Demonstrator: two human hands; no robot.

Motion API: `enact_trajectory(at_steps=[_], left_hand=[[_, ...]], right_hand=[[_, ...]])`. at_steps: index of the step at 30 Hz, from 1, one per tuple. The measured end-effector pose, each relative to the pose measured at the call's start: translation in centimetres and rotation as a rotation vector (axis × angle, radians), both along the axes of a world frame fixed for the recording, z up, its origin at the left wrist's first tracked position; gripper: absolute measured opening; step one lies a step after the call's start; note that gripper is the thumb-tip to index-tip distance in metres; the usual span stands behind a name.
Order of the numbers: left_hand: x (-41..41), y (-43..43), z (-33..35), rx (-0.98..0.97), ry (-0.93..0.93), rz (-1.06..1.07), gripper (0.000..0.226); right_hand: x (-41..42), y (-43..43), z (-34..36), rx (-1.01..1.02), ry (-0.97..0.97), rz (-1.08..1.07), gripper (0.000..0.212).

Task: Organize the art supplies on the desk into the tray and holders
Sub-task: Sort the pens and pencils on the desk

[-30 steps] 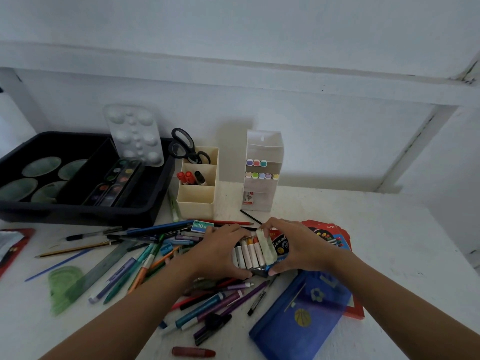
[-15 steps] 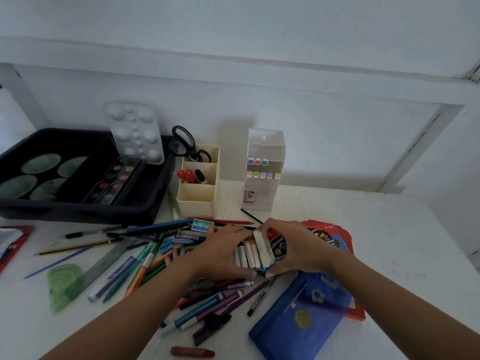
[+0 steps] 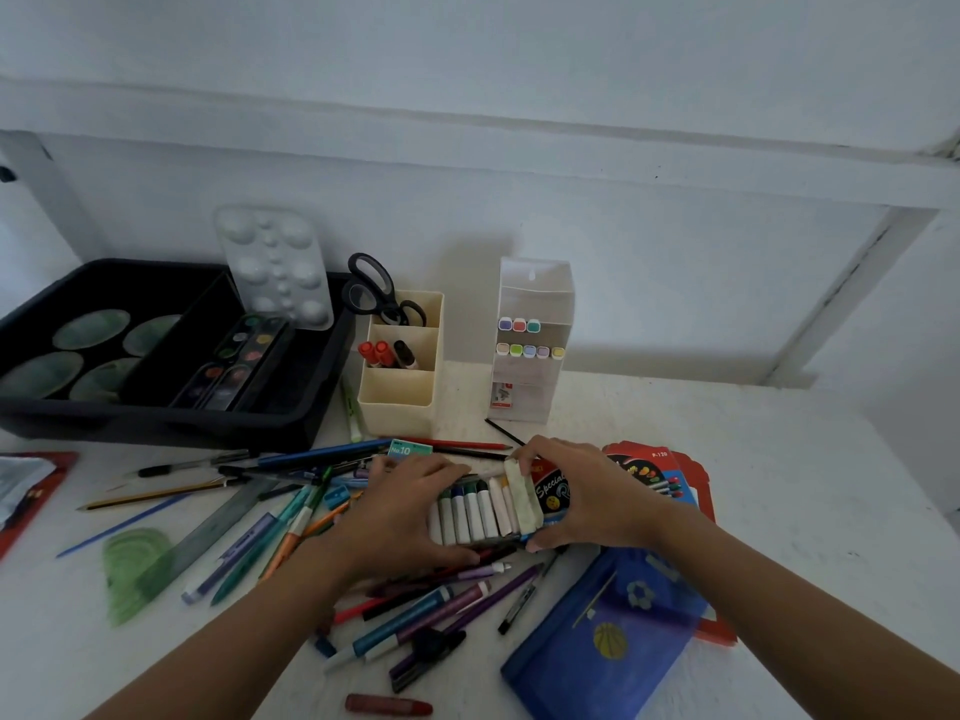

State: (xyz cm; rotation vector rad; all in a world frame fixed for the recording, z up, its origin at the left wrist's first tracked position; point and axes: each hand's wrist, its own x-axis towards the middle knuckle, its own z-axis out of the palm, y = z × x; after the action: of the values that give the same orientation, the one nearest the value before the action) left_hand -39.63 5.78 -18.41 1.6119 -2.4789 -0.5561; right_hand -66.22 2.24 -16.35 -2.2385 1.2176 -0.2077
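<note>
A row of crayon sticks (image 3: 478, 514) lies in a small box in the middle of the white desk. My left hand (image 3: 405, 509) grips the box's left end. My right hand (image 3: 587, 493) pinches one pale stick (image 3: 522, 496) at the row's right end, over the red printed box lid (image 3: 551, 493). Loose pens and pencils (image 3: 291, 517) are scattered to the left and in front. The black tray (image 3: 171, 426) stands at the back left, with a cream holder (image 3: 400, 392) and a clear marker holder (image 3: 530, 345) beside it.
A white palette (image 3: 275, 267) leans in the tray above paint sets (image 3: 234, 366). Scissors (image 3: 379, 293) stick out of the cream holder. A blue pouch (image 3: 608, 636) lies front right, a green protractor (image 3: 135, 569) front left, a red crayon (image 3: 387, 705) at the near edge.
My left hand has slid a little left, uncovering more of the crayon row. My right hand keeps hold of the pale stick at the row's right end.
</note>
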Motion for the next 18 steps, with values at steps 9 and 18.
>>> enact_trajectory(at_steps=[9, 18], left_hand=[[-1.0, -0.3, 0.0, 0.022, 0.058, -0.014, 0.090], [5.3, 1.2, -0.3, 0.042, -0.036, 0.107, 0.103]], right_hand=[[1.5, 0.1, 0.2, 0.017, 0.025, 0.028, 0.067], [1.4, 0.1, -0.3, 0.031, -0.030, -0.009, 0.069]])
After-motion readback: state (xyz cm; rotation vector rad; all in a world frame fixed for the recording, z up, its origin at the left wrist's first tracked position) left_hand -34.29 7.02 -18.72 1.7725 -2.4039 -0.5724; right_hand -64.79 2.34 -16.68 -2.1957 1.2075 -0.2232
